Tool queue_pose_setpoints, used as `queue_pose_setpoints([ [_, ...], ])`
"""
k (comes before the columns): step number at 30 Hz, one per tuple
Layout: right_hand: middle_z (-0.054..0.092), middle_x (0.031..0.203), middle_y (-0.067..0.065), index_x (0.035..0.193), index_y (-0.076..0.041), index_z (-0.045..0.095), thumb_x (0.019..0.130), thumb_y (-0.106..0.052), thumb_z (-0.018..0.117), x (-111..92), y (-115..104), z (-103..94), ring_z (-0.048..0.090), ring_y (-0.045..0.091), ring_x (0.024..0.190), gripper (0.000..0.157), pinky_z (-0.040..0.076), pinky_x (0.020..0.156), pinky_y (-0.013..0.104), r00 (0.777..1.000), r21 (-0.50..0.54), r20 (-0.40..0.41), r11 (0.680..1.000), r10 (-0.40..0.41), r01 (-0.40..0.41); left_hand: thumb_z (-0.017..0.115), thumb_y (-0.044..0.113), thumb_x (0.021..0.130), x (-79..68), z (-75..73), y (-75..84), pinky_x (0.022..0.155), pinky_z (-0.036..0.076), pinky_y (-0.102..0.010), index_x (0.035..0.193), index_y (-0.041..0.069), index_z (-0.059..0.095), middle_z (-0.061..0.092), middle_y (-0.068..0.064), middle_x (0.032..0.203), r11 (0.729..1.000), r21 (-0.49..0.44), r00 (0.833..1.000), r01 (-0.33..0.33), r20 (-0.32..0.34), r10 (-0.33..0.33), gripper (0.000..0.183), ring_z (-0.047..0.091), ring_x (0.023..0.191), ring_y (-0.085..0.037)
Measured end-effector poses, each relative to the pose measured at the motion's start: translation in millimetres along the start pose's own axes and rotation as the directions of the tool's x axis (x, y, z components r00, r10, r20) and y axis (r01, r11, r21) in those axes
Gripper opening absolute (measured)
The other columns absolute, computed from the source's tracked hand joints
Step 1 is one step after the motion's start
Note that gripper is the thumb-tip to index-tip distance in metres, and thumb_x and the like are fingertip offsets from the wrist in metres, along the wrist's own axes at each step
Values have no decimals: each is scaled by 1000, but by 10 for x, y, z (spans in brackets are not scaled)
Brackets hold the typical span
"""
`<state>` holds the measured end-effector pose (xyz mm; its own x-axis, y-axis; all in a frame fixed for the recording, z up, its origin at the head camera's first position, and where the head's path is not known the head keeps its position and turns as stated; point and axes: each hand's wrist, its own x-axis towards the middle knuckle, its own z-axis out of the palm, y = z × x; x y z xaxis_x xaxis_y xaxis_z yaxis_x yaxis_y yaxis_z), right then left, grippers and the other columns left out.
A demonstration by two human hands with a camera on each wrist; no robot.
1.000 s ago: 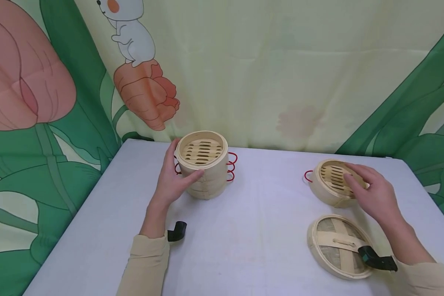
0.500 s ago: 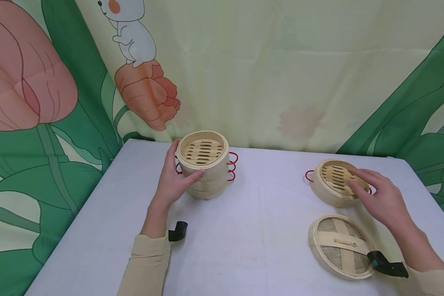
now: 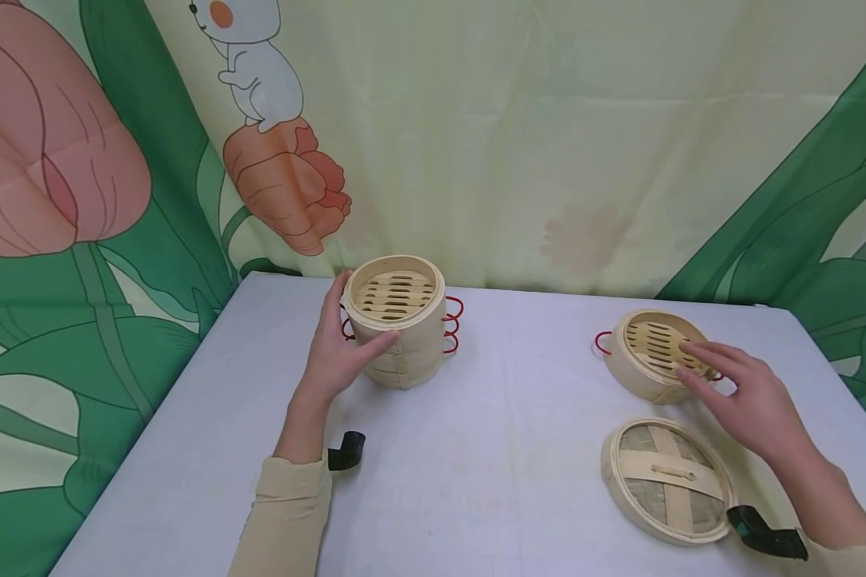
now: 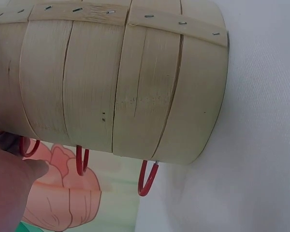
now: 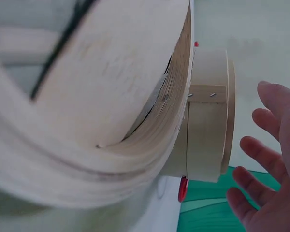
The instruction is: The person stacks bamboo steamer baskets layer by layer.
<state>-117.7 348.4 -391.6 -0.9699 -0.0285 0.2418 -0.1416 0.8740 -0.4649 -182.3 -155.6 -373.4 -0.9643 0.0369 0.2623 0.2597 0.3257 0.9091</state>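
A stack of bamboo steamer baskets (image 3: 411,349) with red loop handles stands upright at the table's back, left of centre. My left hand (image 3: 335,349) holds it, the thumb across the front and the fingers along its left side; in the left wrist view, this hand (image 4: 9,186) is by the upper tiers. At the right sits a single bamboo steamer basket (image 3: 635,373) with a slatted floor. My right hand (image 3: 754,405) hovers over its right side; in the right wrist view, the fingers (image 5: 263,157) are spread, apart from the basket (image 5: 208,133).
A round bamboo steamer lid (image 3: 669,513) with crossed strips lies in front of the single basket. The table (image 3: 505,481) has a white cover. Behind it hangs a printed curtain (image 3: 520,160). Black wrist mounts (image 3: 765,533) stick out from both sleeves.
My right hand has drawn back a little to the right from the single basket, its fingers straightening. The left hand, the stack and the lid look unchanged.
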Motion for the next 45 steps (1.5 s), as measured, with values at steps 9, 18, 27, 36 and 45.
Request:
queue_pose_setpoints([
  [9, 47, 137, 34, 134, 5, 60, 96, -26, 71, -17, 40, 21, 37, 61, 123, 50, 35, 86, 77, 999, -4, 39, 1000, 13, -13, 87, 27, 80, 1, -5, -13, 112, 26, -64, 163, 16, 13, 19, 1, 164, 1000, 6, 1000, 7, 0, -7, 111, 15, 149, -18],
  [18, 51, 130, 35, 125, 7, 65, 91, -19, 78, -35, 96, 40, 42, 60, 119, 45, 34, 92, 77, 997, -26, 43, 998, -64, 65, 87, 27, 80, 2, -5, 3, 112, 27, -62, 162, 15, 14, 19, 1, 164, 1000, 1, 1000, -1, 2, 1, 111, 15, 149, -17],
  [27, 52, 128, 35, 120, 9, 67, 87, -15, 80, -82, 156, 87, 40, 59, 118, 43, 29, 97, 76, 994, -56, 49, 994, -95, 98, 87, 26, 80, 5, -1, 5, 113, 25, -63, 162, 15, 14, 18, -2, 165, 1000, 1, 1000, 1, -2, -1, 111, 14, 150, -21],
  [36, 58, 120, 32, 113, 7, 70, 80, -9, 85, -98, 157, 152, 41, 57, 116, 40, 28, 100, 75, 992, -56, -51, 992, -119, 116, 86, 26, 80, -5, -4, -12, 112, 25, -64, 162, 15, 14, 18, -2, 165, 1000, -10, 1000, 7, -6, -7, 110, 14, 149, -20],
  [45, 58, 117, 30, 110, 4, 69, 79, -7, 84, -132, 194, 201, 38, 56, 117, 37, 25, 104, 74, 990, -45, -90, 994, -108, 104, 85, 27, 82, -4, 7, -24, 113, 25, -62, 163, 16, 14, 17, -2, 164, 1000, -14, 1000, 2, -2, -2, 109, 14, 149, -19],
])
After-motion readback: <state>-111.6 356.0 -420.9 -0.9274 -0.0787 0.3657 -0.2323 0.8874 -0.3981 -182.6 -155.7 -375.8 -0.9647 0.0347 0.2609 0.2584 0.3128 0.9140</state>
